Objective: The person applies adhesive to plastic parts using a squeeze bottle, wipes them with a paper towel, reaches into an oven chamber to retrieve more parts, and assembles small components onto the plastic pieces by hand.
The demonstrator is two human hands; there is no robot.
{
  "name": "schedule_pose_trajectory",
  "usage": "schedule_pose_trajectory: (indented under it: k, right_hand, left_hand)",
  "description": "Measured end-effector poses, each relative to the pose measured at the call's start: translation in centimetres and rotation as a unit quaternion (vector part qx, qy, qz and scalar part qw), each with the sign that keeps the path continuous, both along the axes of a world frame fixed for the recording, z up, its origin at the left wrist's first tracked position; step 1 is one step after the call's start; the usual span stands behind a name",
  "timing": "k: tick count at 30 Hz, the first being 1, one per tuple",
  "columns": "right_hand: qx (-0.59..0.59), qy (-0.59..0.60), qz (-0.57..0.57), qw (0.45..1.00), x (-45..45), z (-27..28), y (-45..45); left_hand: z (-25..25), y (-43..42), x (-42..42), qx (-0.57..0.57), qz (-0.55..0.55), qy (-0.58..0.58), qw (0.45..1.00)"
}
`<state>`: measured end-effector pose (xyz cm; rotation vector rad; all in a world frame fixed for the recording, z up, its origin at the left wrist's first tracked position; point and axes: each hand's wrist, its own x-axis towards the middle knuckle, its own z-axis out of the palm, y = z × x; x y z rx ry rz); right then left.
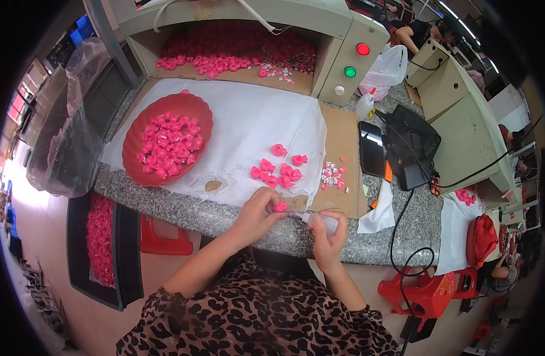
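Between the fingertips of my left hand is a small pink plastic piece, too small to name further. My right hand is wrapped round a white glue bottle, its thin nozzle pointing left at the pink piece. Whether the tip touches the piece, I cannot tell. Just beyond my hands, several loose pink pieces lie on a white sheet. To their right is a scatter of tiny white and pink parts on brown cardboard.
A red scalloped bowl of pink pieces stands at left. Behind is an open-fronted machine heaped with pink pieces. At right lie a phone, a black pouch, a second bottle and a cable. A dark crate sits below left.
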<state>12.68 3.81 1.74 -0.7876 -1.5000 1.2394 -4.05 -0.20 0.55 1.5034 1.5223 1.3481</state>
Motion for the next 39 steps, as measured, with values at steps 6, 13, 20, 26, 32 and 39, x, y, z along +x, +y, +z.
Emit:
schedule_pose_trajectory:
  k: [6, 13, 20, 26, 32, 39]
  right_hand:
    - [0.126, -0.085, -0.009, 0.988, 0.6, -1.2, 0.4]
    - [0.145, -0.104, -0.008, 0.984, 0.7, -1.1, 0.4]
    - [-0.159, 0.124, -0.01, 0.979, 0.1, 0.3, 0.1]
    - [-0.359, 0.249, 0.104, 0.894, 1.5, 0.7, 1.3]
    - [-0.24, 0.098, 0.065, 0.964, 4.4, 1.8, 3.9]
    - [-0.206, -0.014, -0.019, 0.978, 6.8, 2.2, 8.1]
  left_hand:
    - [0.0, 0.1, 0.1, 0.022, 0.009, 0.025, 0.999]
    - [0.1, 0.1, 0.2, 0.023, 0.015, 0.025, 0.999]
    - [0.0, 0.1, 0.1, 0.009, 0.016, 0.005, 1.0]
    - [-1.7, 0.1, -0.1, 0.038, 0.013, -0.1, 0.994]
    - [1.6, 0.0, 0.4, -0.091, -0.01, -0.377, 0.922]
    - [0.7, 0.3, 1.3, -0.112, -0.103, -0.513, 0.845]
